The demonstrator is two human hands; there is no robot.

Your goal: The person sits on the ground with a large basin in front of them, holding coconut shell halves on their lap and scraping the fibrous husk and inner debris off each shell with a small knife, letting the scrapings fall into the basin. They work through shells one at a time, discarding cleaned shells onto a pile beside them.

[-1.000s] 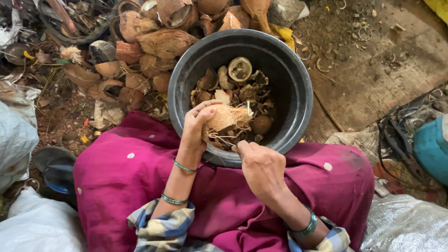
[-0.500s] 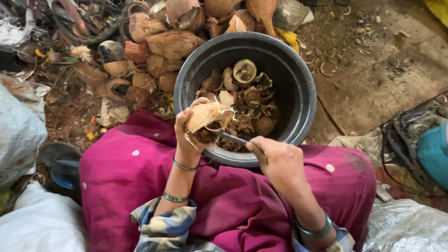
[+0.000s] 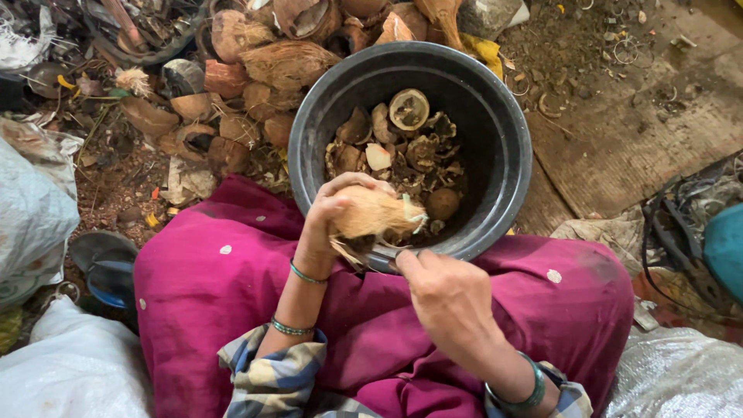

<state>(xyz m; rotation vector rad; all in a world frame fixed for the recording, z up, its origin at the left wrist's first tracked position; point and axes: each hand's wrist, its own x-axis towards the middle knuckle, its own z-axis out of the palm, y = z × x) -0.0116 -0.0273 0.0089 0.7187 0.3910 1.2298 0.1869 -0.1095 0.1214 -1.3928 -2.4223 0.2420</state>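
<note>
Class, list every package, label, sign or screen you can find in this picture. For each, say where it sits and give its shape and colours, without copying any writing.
No labels, signs or screens show.
White sack: bottom left corner, bulging, plain white.
Pale sack: left edge, crumpled, whitish with faint markings.
Clear plastic bag: bottom right corner, wrinkled, greyish and see-through.

You wear a magenta skirt point(image 3: 232, 310) with small white dots, rolled plaid sleeves point(image 3: 271, 379) in blue and cream, and green bangles point(image 3: 306, 275) on both wrists.
</note>
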